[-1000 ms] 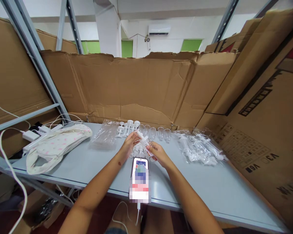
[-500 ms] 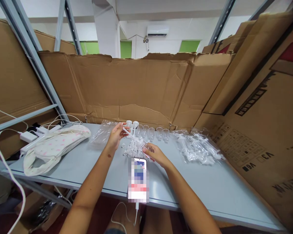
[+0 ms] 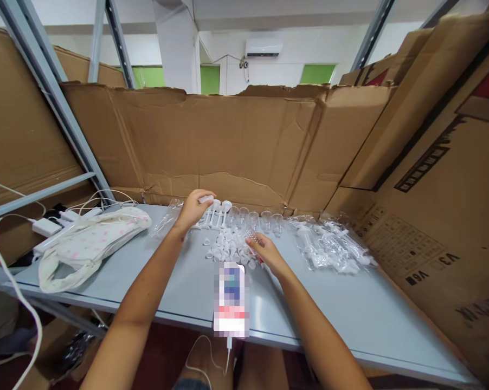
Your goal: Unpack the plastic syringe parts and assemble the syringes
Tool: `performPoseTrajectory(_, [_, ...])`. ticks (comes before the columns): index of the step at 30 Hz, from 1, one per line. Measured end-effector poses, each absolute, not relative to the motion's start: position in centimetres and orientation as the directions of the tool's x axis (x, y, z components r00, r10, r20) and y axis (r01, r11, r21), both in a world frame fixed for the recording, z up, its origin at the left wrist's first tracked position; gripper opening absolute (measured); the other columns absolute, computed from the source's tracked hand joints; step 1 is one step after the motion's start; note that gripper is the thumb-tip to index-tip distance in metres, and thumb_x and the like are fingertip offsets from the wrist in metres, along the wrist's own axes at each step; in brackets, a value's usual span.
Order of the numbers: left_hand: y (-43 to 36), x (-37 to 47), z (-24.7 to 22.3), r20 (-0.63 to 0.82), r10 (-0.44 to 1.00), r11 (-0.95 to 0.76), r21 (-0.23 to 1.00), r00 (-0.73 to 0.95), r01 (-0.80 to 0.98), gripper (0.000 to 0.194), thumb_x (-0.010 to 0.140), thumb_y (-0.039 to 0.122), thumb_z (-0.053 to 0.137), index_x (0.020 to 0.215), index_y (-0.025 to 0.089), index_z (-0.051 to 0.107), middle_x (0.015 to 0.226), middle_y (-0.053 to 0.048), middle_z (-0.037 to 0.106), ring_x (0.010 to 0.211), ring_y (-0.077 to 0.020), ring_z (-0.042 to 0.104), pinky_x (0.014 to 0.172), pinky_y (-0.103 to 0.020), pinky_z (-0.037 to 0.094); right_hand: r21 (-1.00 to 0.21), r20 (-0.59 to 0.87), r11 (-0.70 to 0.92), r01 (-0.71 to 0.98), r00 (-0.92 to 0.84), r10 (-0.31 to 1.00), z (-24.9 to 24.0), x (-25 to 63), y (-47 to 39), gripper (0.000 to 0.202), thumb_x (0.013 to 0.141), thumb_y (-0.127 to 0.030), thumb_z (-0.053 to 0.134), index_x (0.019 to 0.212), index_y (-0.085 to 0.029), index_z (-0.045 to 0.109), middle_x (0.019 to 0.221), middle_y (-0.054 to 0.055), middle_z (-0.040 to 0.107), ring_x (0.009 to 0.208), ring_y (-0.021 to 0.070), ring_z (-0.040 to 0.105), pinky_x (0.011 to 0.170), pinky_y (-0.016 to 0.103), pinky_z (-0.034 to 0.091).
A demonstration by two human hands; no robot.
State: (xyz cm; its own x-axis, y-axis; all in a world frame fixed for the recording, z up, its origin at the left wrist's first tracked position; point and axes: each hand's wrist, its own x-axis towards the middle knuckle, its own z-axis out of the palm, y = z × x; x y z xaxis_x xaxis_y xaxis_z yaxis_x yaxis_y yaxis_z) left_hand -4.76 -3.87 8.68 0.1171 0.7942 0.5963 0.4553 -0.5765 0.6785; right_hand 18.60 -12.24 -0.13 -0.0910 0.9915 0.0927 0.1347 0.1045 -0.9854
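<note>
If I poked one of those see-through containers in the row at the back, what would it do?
The clear containers look see-through and thin-walled, so one would probably feel light and slide easily. Their sides look rounded, so one might roll if it fell over. The bare plastic seems smooth, perhaps a bit slippery.

Along the grey table's [image 3: 350,314] left edge: a pale cloth bag [image 3: 98,244] with pink marks, strap toward the front left corner, white plugs and adapters [image 3: 46,226] just beside it. Middle of front edge, a phone [image 3: 231,298], screen pixelated, white charging cable [image 3: 229,344] at its lower end. Tall brown cardboard sheet [image 3: 224,146] along the back edge, printed cardboard box [image 3: 427,227] by the right edge, metal post [image 3: 61,103] at left, white air conditioner [image 3: 264,47] on the wall beyond.
</note>
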Motion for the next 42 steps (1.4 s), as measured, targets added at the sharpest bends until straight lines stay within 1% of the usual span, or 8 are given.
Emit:
performPoseTrajectory(4, [-1.4, -4.7, 7.3, 0.582, 0.793, -0.549, 0.551, 0.181, 0.628, 0.019, 0.072, 0.019, 0.057, 0.087, 0.018, 0.069, 0.101, -0.006, 0.063, 0.102, -0.0188, 0.054, 0.095, -0.033, 0.04, -0.984, 0.093, 0.103, 0.143, -0.075, 0.993, -0.2, 18.6, -12.1, 0.039, 0.072, -0.057, 0.058, 0.075, -0.019, 0.05, 0.056, -0.005, 0.051, 0.038, 0.0065, 0.037, 0.035, 0.021, 0.026])
performPoseTrajectory(12, [0.7, -4.7, 3.4, 0.492, 0.854, -0.425, 0.477, 0.167, 0.769, 0.021, 0.075, 0.015, 0.051, 0.087, 0.017, 0.067, 0.105, -0.007, 0.062, 0.1, -0.0188, 0.055, 0.093, -0.031, 0.041, -0.985, 0.077, 0.086, 0.15, -0.065, 0.995, -0.1, 18.6, -12.2, 0.04, 0.071, -0.058, 0.059, 0.075, -0.02, 0.05, 0.055, -0.005, 0.05, 0.039, 0.0069, 0.037, 0.036, 0.02, 0.027])
performPoseTrajectory(21, [0.4, -5.3, 0.7, 0.434, 0.88, -0.392, 0.435, 0.193, 0.81, 0.019, 0.074, 0.01, 0.047, 0.083, 0.016, 0.063, 0.103, -0.008, 0.061, 0.097, -0.0192, 0.056, 0.089, -0.031, 0.042, -0.983, 0.086, 0.097, 0.159, -0.075, 0.993, -0.2, 18.5, -12.1, 0.04, 0.07, -0.058, 0.059, 0.076, -0.02, 0.05, 0.055, -0.005, 0.05, 0.04, 0.0075, 0.038, 0.036, 0.02, 0.028])
performPoseTrajectory(27, [0.6, -6.2, -0.6, 0.374, 0.894, -0.395, 0.396, 0.247, 0.829, 0.015, 0.072, 0.009, 0.049, 0.077, 0.015, 0.062, 0.108, -0.01, 0.058, 0.101, -0.0208, 0.054, 0.092, -0.031, 0.04, -0.984, 0.087, 0.096, 0.148, -0.07, 0.994, -0.1, 18.5, -12.3, 0.039, 0.071, -0.057, 0.059, 0.075, -0.019, 0.049, 0.056, -0.004, 0.051, 0.04, 0.0071, 0.037, 0.037, 0.02, 0.028])
performPoseTrajectory(33, [0.5, -6.8, -0.9, 0.327, 0.899, -0.403, 0.358, 0.291, 0.842, 0.021, 0.072, 0.007, 0.047, 0.084, 0.014, 0.062, 0.106, -0.011, 0.058, 0.103, -0.0211, 0.054, 0.094, -0.03, 0.04, -0.989, 0.077, 0.083, 0.119, -0.051, 0.996, -0.1, 18.4, -12.3, 0.039, 0.07, -0.056, 0.06, 0.077, -0.019, 0.05, 0.057, -0.004, 0.051, 0.041, 0.0077, 0.039, 0.038, 0.021, 0.028])
performPoseTrajectory(36, [0.3, -6.9, -0.9, 0.309, 0.902, -0.4, 0.343, 0.3, 0.85, 0.027, 0.071, 0.005, 0.045, 0.091, 0.013, 0.062, 0.106, -0.011, 0.059, 0.102, -0.0214, 0.054, 0.094, -0.031, 0.04, -0.999, 0.053, 0.053, 0.012, 0.033, 0.998, 0.1, 18.4, -12.2, 0.037, 0.069, -0.05, 0.061, 0.089, -0.021, 0.049, 0.06, -0.005, 0.05, 0.043, 0.0073, 0.04, 0.039, 0.02, 0.028])
performPoseTrajectory(40, [0.1, -6.9, -0.8, 0.3, 0.906, -0.391, 0.329, 0.297, 0.86, 0.034, 0.07, 0.003, 0.042, 0.097, 0.013, 0.062, 0.109, -0.012, 0.058, 0.104, -0.0206, 0.054, 0.093, -0.029, 0.04, -0.984, -0.015, 0.019, -0.176, 0.189, 0.982, 0.1, 19.3, -11.5, 0.046, 0.067, -0.033, 0.054, 0.109, -0.028, 0.037, 0.066, -0.008, 0.048, 0.045, 0.0082, 0.043, 0.038, 0.017, 0.024])
performPoseTrajectory(42, [-0.2, -6.8, -0.6, 0.304, 0.908, -0.382, 0.325, 0.287, 0.865, 0.035, 0.072, 0.005, 0.042, 0.099, 0.014, 0.062, 0.111, -0.012, 0.057, 0.105, -0.0209, 0.054, 0.093, -0.03, 0.039, -0.99, 0.009, 0.048, -0.132, 0.28, 0.96, -0.2, 20.3, -10.9, 0.052, 0.065, -0.031, 0.052, 0.114, -0.029, 0.035, 0.069, -0.006, 0.05, 0.048, 0.0095, 0.045, 0.04, 0.018, 0.029])
